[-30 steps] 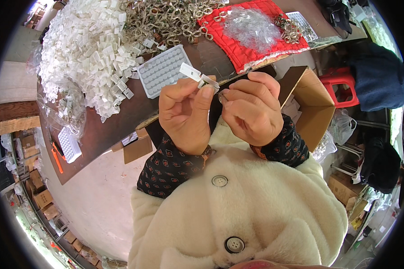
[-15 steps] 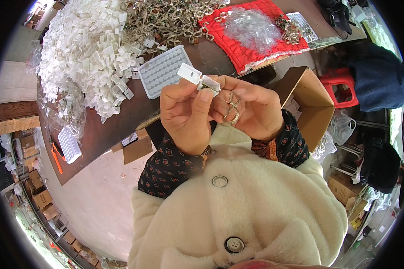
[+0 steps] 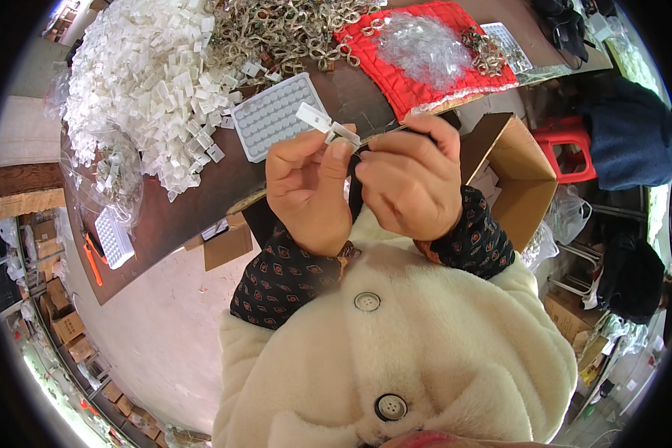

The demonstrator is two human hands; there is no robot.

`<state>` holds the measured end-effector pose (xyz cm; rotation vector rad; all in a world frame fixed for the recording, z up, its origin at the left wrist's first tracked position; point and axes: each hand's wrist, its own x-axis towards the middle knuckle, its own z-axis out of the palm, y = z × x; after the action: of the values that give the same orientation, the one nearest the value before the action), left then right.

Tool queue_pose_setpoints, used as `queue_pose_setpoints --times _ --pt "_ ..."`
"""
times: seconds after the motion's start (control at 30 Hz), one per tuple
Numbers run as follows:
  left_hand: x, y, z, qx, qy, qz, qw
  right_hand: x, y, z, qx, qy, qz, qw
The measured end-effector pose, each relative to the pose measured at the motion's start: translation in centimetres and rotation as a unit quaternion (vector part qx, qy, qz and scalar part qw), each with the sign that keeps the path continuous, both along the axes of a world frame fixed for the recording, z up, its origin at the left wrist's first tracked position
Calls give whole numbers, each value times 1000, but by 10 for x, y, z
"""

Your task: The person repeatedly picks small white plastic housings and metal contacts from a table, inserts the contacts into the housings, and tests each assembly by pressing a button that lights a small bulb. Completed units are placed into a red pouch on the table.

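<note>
Between the thumb and fingers of my left hand [image 3: 310, 187] is a small white plastic box [image 3: 315, 118] with its hinged lid swung up. My right hand [image 3: 414, 183] is closed beside it, knuckles turned up and fingertips curled toward the box. What those fingers hold is hidden behind the hand. Just beyond my left hand lies a pale grey tray [image 3: 276, 112] with rows of round hollows.
A large heap of white plastic boxes [image 3: 145, 89] covers the table's left part. Behind lie tangled beige cord loops [image 3: 284, 30]. A red cloth [image 3: 384, 71] bears clear plastic pieces [image 3: 425, 48]. An open carton [image 3: 526, 160] and red stool [image 3: 567, 145] stand right; orange-handled pliers [image 3: 93, 261] lie left.
My right hand has turned over so its back shows, and its fingers have curled. The looped cord seen in it before is out of sight. The box in my left hand has tilted slightly.
</note>
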<state>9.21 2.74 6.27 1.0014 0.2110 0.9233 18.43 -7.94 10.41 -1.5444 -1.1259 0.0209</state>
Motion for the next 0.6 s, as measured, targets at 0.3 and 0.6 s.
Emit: queue_pose_setpoints --times 0.3,0.6 --pt "1 2 3 -41 -58 -76 995 14 3 -13 61 667 275 690" --pt "1 3 -2 -8 -30 -56 998 5 5 -21 60 497 216 838"
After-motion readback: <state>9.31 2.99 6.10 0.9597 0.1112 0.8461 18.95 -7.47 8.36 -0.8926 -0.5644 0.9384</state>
